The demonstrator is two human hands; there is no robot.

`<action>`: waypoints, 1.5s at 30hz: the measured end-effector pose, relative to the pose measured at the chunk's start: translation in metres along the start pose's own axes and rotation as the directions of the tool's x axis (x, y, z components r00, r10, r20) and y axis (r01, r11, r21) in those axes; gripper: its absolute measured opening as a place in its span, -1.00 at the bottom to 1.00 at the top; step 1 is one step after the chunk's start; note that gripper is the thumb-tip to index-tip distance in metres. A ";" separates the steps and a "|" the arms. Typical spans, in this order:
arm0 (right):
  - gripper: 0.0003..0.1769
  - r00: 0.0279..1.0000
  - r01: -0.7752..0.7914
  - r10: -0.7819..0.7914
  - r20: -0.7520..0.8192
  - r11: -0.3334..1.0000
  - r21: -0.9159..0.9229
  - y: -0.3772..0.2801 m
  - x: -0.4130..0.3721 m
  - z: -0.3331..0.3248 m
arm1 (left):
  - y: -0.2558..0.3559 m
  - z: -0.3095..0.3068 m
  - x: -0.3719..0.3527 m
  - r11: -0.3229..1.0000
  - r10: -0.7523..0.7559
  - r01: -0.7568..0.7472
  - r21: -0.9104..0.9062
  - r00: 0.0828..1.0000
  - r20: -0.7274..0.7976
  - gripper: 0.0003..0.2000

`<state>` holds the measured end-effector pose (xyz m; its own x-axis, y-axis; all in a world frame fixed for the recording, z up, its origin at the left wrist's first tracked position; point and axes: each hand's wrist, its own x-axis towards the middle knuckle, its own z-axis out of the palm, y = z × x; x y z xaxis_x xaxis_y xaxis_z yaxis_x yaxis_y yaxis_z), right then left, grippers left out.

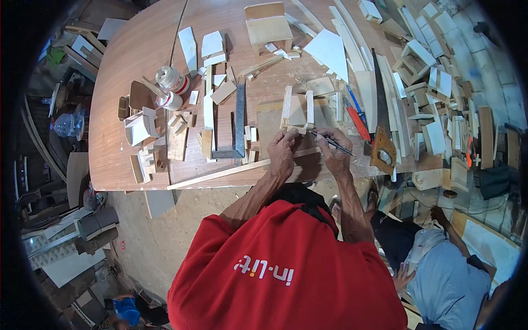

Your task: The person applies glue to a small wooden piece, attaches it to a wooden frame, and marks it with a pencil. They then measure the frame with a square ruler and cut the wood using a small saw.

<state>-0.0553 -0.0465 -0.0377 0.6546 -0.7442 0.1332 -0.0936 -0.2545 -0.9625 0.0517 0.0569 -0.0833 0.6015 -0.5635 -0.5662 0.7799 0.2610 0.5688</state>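
My left hand (281,153) has its fingers closed at the near edge of a small wooden frame (310,107) with two upright side strips, pinching a thin wood strip (297,130) across its front. Between the fingers of my right hand (335,151) is a dark pen (339,146), slanting with its tip toward the frame's right leg. Under my wrists lies a long pale wood strip (231,173) along the table's near edge. Right of my right hand are a red-handled tool (358,124), a blue pen (355,99) and a handsaw with a wooden handle (383,151).
A black metal square (240,118) lies on the brown table (126,71) at left, near white glue jars (171,82) and wood offcuts. A small wooden chair (268,27) stands at the far side. Another person (445,275) sits at right beside piled wooden pieces (434,132).
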 end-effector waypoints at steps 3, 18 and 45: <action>-0.85 1.000 0.019 -0.019 -0.013 1.000 -0.013 -0.002 0.001 0.000 | 0.002 0.004 -0.002 1.000 0.001 -0.001 0.009 1.000 -0.015 -0.90; -0.84 1.000 0.012 -0.011 0.002 0.998 -0.056 -0.005 0.003 0.002 | 0.003 0.005 -0.004 0.998 0.059 -0.059 0.027 0.998 -0.007 -0.90; -0.82 0.999 -0.029 0.032 0.017 0.992 -0.127 -0.005 0.005 0.003 | -0.002 -0.005 0.005 0.997 0.051 -0.053 0.056 0.998 0.023 -0.93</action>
<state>-0.0494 -0.0476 -0.0330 0.6642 -0.7411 0.0983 -0.2070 -0.3087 -0.9283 0.0539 0.0582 -0.0902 0.6367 -0.5671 -0.5226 0.7364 0.2459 0.6303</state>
